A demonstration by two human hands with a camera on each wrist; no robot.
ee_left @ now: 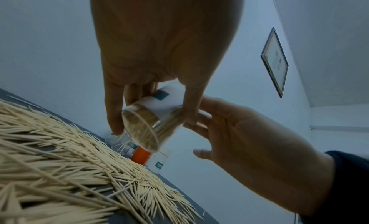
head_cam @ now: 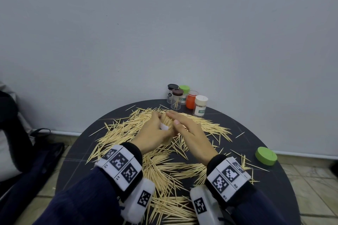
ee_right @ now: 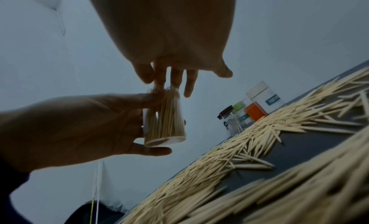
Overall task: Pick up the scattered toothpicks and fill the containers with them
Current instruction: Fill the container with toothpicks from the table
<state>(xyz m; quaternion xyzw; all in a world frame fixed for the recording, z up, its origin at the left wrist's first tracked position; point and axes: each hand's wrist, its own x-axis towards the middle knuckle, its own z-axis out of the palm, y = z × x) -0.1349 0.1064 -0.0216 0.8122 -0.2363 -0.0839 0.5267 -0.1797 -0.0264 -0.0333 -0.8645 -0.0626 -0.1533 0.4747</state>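
Observation:
My left hand (head_cam: 155,131) grips a clear container (head_cam: 166,122) with a white label, held just above the table and packed with toothpicks. In the left wrist view the fingers (ee_left: 113,113) and thumb wrap the container (ee_left: 147,123), whose bottom tilts towards the camera. My right hand (head_cam: 184,126) lies over its mouth with straight fingers (ee_right: 173,79) touching the toothpick tips that stick out of the container (ee_right: 165,120). Scattered toothpicks (head_cam: 164,170) cover most of the round dark table (head_cam: 82,142).
Several more containers stand at the table's far edge by the wall: a brown-lidded jar (head_cam: 177,98), a green-lidded one (head_cam: 183,92), an orange one (head_cam: 191,99), a white-lidded one (head_cam: 200,106). A loose green lid (head_cam: 266,155) lies at the right rim. A dark bag (head_cam: 36,151) sits left.

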